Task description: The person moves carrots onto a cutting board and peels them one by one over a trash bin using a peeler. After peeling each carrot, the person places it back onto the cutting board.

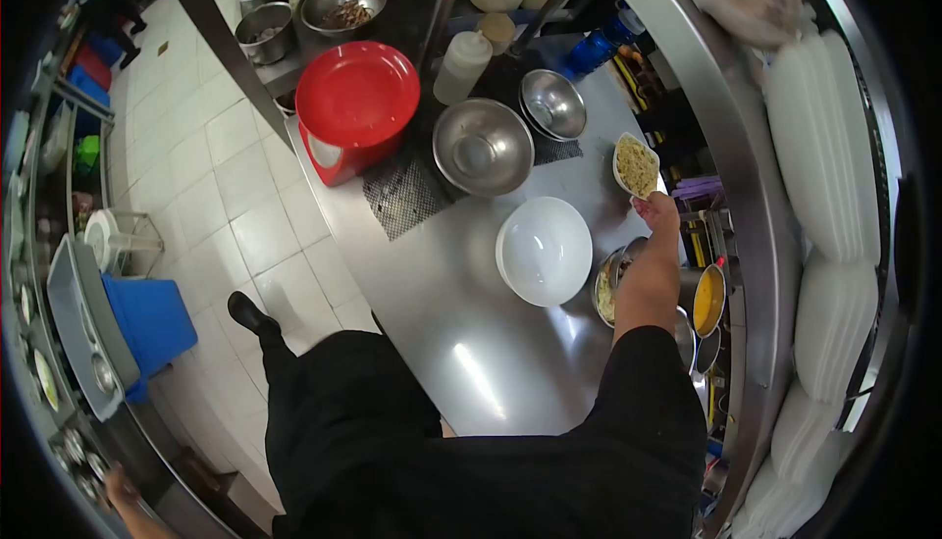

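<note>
The right hand [655, 208] grips the near rim of a small white dish [617, 174], its arm stretched forward past the right side of the table. The left hand [120, 488] is low at the left edge of view, beside metal utensils [78, 456] on the left-hand shelving; it is blurred, and I cannot tell whether its fingers are open or closed on anything.

The largest thing is the steel table [422, 308], running away in front of the person. Stacks of white trays [822, 147] stand along the right, beyond a metal frame. At the left, a blue bin [152, 318] is beside a grey tub [67, 274]. On the table's far left part is a red container [358, 98], with a squeeze bottle [461, 70] to its right. A large white bowl [545, 250] lies nearer the person, apart from a metal bowl [483, 152] just beyond it. Smaller metal bowls [552, 102], nested, sit farther back, near a dark mesh mat [397, 196].

The small white dish, filled with pale yellow shredded food [638, 161], is at the table's right edge; whether it touches the surface I cannot tell. Below it, the forearm partly hides a metal bowl of food [602, 289].
</note>
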A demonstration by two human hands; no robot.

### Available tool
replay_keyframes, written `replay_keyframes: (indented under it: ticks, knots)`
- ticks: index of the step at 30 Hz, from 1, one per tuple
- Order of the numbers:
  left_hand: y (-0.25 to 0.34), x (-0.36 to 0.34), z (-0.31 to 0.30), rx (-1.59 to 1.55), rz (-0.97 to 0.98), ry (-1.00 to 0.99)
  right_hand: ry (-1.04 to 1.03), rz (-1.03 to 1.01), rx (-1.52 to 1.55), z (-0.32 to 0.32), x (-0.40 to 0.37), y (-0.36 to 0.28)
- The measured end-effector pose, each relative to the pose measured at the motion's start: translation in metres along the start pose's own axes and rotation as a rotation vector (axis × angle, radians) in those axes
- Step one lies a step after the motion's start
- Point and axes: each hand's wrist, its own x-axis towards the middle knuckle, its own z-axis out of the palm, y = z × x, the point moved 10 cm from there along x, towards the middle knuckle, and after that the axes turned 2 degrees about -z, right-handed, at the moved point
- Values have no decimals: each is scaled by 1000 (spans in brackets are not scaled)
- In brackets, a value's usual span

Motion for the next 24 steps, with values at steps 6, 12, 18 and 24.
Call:
replay_keyframes:
  ticks: [6,12,18,24]
  knots:
    - [86,11,93,-108,55,-401,195,-290,96,-10,-25,-28]
    - [397,35,136,71,865,-658,242,-403,162,30,-178,-63]
    - [651,-80,254,-308,1009,-703,388,-436,117,187,-413,-65]
    - [673,-386,379,-97,1105,-1602,337,-287,-65,418,-541,-46]
